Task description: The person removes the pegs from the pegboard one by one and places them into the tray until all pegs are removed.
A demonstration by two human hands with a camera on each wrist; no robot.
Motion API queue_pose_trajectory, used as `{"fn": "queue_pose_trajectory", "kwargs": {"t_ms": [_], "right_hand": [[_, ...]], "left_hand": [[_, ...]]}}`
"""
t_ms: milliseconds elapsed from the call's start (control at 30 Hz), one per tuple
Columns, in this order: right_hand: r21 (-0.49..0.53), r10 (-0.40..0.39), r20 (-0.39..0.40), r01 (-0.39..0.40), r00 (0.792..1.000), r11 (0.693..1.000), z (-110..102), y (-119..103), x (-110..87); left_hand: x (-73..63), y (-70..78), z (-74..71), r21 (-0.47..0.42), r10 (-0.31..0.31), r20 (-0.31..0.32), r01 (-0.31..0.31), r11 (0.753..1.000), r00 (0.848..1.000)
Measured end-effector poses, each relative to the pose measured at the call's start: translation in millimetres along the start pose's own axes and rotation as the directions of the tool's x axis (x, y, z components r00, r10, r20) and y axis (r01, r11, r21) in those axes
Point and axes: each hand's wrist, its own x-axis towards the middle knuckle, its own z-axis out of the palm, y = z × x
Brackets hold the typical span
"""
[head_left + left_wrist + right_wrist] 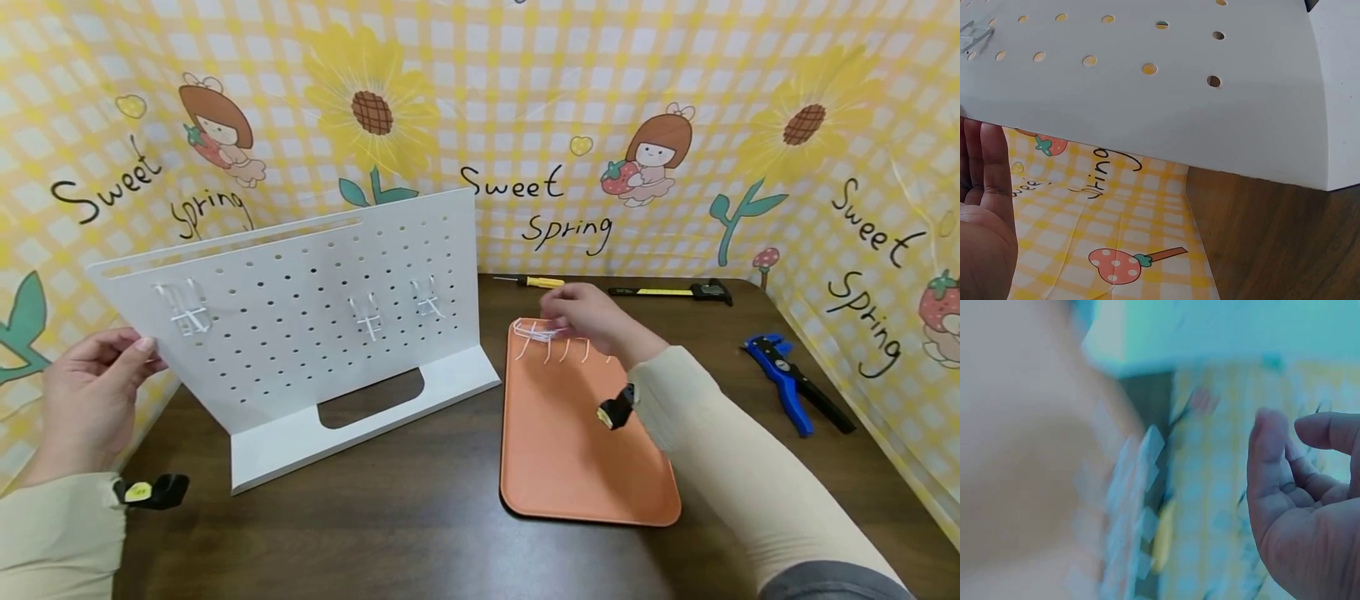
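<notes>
A white pegboard (337, 333) stands upright on the table at the left. My left hand (93, 392) pinches its left edge, thumb on the front face; the left wrist view shows the fingers (991, 162) behind the edge. Several white wire hooks hang on the board, among them a left one (189, 318) and a right one (429, 307). Over the far end of an orange tray (577, 450) is my right hand (592, 317), next to a row of white hooks (534, 335). In the right wrist view, a gap separates its thumb and bent fingers (1269, 450), with nothing visible between.
Behind the tray lie a yellow-handled screwdriver (536, 282) and a black and yellow caliper-like tool (667, 292). Blue and black pliers (787, 379) lie at the right. A checked yellow cloth (525, 83) hangs behind the dark wooden table (375, 542).
</notes>
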Motion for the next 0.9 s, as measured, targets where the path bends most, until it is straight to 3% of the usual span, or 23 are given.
{"fn": "queue_pose_trajectory", "kwargs": {"t_ms": [200, 467, 667, 900], "right_hand": [[0.108, -0.097, 0.153, 0.081, 0.983, 0.991, 59, -53, 0.0], [0.154, -0.161, 0.3, 0.119, 0.94, 0.981, 129, -105, 3.5], [0.185, -0.152, 0.35, 0.091, 0.924, 0.979, 174, -131, 8.2], [0.206, -0.142, 0.383, 0.065, 0.913, 0.976, 217, -145, 11.7]], "left_hand": [[0.1, 1.0, 0.9, 0.02, -0.006, -0.009, 0.007, 1.0, 1.0], [0.1, 2.2, -0.5, 0.031, -0.009, -0.016, 0.01, 0.999, 1.0], [-0.7, 4.3, -1.4, 0.003, -0.009, -0.004, 0.009, 1.0, 1.0], [0.4, 4.0, 0.1, -0.044, -0.004, 0.038, 0.005, 0.999, 0.999]]}}
